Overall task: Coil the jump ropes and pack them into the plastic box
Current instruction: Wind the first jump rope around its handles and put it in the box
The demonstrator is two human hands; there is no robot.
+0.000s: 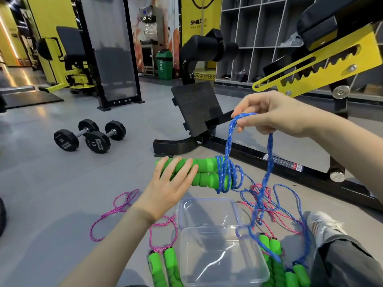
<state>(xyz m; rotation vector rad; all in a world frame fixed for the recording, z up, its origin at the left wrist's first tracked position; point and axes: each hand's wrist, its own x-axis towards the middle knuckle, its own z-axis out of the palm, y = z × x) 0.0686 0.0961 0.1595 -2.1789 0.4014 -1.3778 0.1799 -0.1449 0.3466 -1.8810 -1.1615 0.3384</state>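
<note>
My left hand [167,189] holds a pair of green foam handles [207,171] side by side above the floor, fingers laid over them. Several turns of blue rope [229,175] are wound around the handles' right end. My right hand [269,114] is raised and pinches a loop of that blue rope between thumb and fingers; the rest trails down into a tangle. A clear plastic box [182,255] sits on the floor below, with a second clear piece [236,206] behind it. A pink rope [116,210] with green handles [163,266] lies to the left of the box.
More green handles [271,245] and tangled pink and blue rope lie to the right of the box, by my leg [342,262] and shoe [323,224]. A black bench frame [269,160] crosses behind. Two dumbbells [91,135] rest on the grey floor at left.
</note>
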